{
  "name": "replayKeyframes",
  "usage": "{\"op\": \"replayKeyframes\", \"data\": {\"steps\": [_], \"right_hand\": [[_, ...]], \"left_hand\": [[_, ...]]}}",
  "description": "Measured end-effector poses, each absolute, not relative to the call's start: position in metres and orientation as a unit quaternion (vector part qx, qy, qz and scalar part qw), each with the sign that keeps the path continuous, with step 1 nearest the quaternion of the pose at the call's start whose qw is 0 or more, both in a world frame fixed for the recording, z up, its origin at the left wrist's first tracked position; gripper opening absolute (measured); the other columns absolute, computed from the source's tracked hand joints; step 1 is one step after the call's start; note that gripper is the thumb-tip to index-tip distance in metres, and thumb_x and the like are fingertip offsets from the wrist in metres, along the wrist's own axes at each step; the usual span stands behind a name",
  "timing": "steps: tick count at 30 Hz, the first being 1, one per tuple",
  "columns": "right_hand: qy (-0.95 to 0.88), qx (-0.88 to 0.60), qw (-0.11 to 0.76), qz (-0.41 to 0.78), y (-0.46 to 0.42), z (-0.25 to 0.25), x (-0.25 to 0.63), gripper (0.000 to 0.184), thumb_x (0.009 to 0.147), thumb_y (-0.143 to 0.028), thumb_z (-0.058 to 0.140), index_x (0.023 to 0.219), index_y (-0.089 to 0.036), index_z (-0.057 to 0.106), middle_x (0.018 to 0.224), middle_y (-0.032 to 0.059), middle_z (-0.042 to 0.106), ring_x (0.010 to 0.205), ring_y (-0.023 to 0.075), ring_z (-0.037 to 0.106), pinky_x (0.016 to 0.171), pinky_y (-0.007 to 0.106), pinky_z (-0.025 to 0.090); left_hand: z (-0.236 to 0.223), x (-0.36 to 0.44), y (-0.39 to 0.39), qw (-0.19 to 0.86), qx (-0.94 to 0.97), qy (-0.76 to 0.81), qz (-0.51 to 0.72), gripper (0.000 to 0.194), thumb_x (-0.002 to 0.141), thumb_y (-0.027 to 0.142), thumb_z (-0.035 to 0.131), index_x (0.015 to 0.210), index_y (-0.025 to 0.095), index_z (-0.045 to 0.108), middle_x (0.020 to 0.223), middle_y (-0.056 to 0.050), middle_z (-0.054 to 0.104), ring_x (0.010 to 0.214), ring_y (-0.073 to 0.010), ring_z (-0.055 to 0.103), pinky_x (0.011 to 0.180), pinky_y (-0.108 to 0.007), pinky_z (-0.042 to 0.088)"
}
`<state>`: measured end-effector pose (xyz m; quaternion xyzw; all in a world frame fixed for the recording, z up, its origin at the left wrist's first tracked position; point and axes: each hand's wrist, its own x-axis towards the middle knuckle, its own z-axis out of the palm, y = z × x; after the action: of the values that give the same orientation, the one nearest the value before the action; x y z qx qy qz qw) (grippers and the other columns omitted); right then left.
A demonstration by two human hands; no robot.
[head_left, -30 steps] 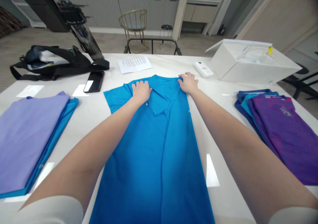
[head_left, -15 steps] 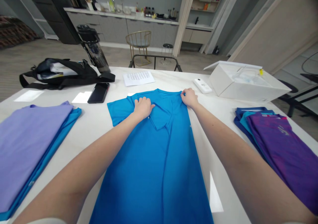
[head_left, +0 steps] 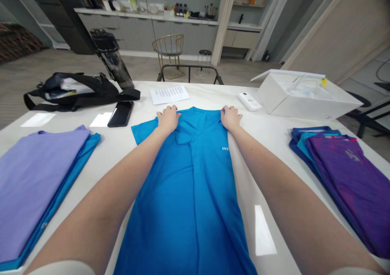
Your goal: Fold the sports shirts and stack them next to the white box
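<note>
White letters on the blue shirt say "INT", and the print on the white paper is too small to read

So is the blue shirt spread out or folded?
Partly folded. The blue shirt lies long with one sleeve out at left; along its right edge no sleeve shows, and the lettering is cut off.

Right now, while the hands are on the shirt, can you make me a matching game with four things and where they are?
Things:
1. blue shirt
2. phone
3. lavender shirt
4. white box

Places:
A. on top of folded blue cloth
B. right beside the white gadget
C. touched by the left hand and right hand
D. near the black bag

Right pairs: 1-C, 2-D, 3-A, 4-B
</note>
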<state>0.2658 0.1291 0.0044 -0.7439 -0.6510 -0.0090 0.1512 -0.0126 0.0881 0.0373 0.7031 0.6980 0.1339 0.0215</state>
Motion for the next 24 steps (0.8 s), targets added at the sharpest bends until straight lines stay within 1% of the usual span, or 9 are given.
{"op": "replayKeyframes", "data": {"steps": [3, 7, 9, 11, 14, 16, 19, 22, 24], "right_hand": [[-0.661, -0.726, 0.179, -0.068, 0.117, 0.007, 0.252, 0.039, 0.105, -0.036, 0.036, 0.133, -0.019, 0.058, 0.137, 0.0210, 0.055, 0.125, 0.0368, 0.046, 0.100, 0.058, 0.037], [-0.733, -0.660, 0.161, -0.033, 0.090, 0.008, 0.230, 0.050, 0.107, -0.045, 0.028, 0.140, -0.020, 0.056, 0.146, 0.0190, 0.053, 0.129, 0.0341, 0.049, 0.105, 0.055, 0.038], [-0.758, -0.641, 0.120, 0.013, 0.078, 0.003, 0.226, 0.054, 0.107, -0.050, 0.024, 0.148, -0.026, 0.051, 0.154, 0.0142, 0.050, 0.137, 0.0333, 0.045, 0.110, 0.059, 0.036], [-0.756, -0.647, 0.082, 0.046, 0.070, -0.003, 0.227, 0.058, 0.107, -0.055, 0.022, 0.157, -0.031, 0.041, 0.164, 0.0094, 0.039, 0.147, 0.0342, 0.035, 0.116, 0.066, 0.027], [-0.736, -0.672, 0.050, 0.067, 0.071, -0.005, 0.230, 0.062, 0.106, -0.060, 0.022, 0.161, -0.034, 0.033, 0.170, 0.0073, 0.028, 0.154, 0.0389, 0.021, 0.114, 0.077, 0.017], [-0.740, -0.668, 0.062, 0.034, 0.076, 0.000, 0.222, 0.060, 0.106, -0.057, 0.028, 0.159, -0.030, 0.039, 0.168, 0.0105, 0.030, 0.153, 0.0407, 0.021, 0.114, 0.079, 0.015], [-0.781, -0.614, 0.111, -0.017, 0.084, 0.010, 0.184, 0.048, 0.107, -0.044, 0.036, 0.147, -0.025, 0.054, 0.158, 0.0148, 0.045, 0.144, 0.0357, 0.035, 0.115, 0.068, 0.026], [-0.814, -0.567, 0.129, 0.004, 0.094, 0.018, 0.128, 0.041, 0.106, -0.035, 0.039, 0.141, -0.027, 0.059, 0.144, 0.0158, 0.054, 0.131, 0.0320, 0.047, 0.105, 0.056, 0.041], [-0.824, -0.553, 0.120, 0.019, 0.102, 0.019, 0.095, 0.042, 0.105, -0.032, 0.040, 0.143, -0.028, 0.057, 0.139, 0.0161, 0.055, 0.127, 0.0325, 0.048, 0.100, 0.053, 0.044]], "left_hand": [[0.024, 0.002, 0.065, -0.030, 0.790, 0.593, 0.156, 0.044, 0.104, 0.034, 0.042, 0.144, 0.018, 0.051, 0.152, -0.018, 0.052, 0.139, -0.0317, 0.047, 0.115, -0.050, 0.032], [0.004, 0.033, 0.021, 0.027, 0.870, 0.481, 0.099, 0.057, 0.104, 0.052, 0.037, 0.153, 0.024, 0.045, 0.165, -0.009, 0.039, 0.152, -0.0283, 0.033, 0.126, -0.051, 0.021], [-0.003, 0.043, 0.006, 0.053, 0.865, 0.491, 0.088, 0.063, 0.104, 0.059, 0.034, 0.157, 0.025, 0.041, 0.167, -0.008, 0.035, 0.155, -0.0290, 0.028, 0.127, -0.054, 0.018], [-0.005, 0.041, 0.000, 0.065, 0.859, 0.498, 0.100, 0.064, 0.103, 0.061, 0.031, 0.158, 0.028, 0.039, 0.168, -0.006, 0.034, 0.155, -0.0276, 0.028, 0.127, -0.053, 0.018], [-0.001, 0.013, 0.007, 0.042, 0.825, 0.548, 0.134, 0.053, 0.106, 0.049, 0.030, 0.151, 0.026, 0.049, 0.161, -0.009, 0.045, 0.147, -0.0261, 0.041, 0.122, -0.048, 0.029], [0.005, -0.020, 0.018, 0.000, 0.775, 0.617, 0.140, 0.045, 0.106, 0.033, 0.031, 0.141, 0.021, 0.057, 0.150, -0.014, 0.055, 0.136, -0.0305, 0.050, 0.112, -0.050, 0.036], [0.012, -0.073, 0.037, -0.059, 0.716, 0.689, 0.099, 0.042, 0.098, 0.016, 0.032, 0.128, 0.014, 0.062, 0.130, -0.022, 0.064, 0.124, -0.0394, 0.053, 0.100, -0.056, 0.037], [0.015, -0.111, 0.051, -0.083, 0.697, 0.710, 0.049, 0.042, 0.093, 0.008, 0.032, 0.120, 0.012, 0.065, 0.118, -0.024, 0.067, 0.118, -0.0410, 0.054, 0.097, -0.056, 0.034], [0.017, -0.126, 0.056, -0.095, 0.697, 0.710, 0.024, 0.042, 0.093, 0.008, 0.032, 0.116, 0.011, 0.067, 0.116, -0.024, 0.067, 0.116, -0.0402, 0.054, 0.097, -0.055, 0.032]]}}
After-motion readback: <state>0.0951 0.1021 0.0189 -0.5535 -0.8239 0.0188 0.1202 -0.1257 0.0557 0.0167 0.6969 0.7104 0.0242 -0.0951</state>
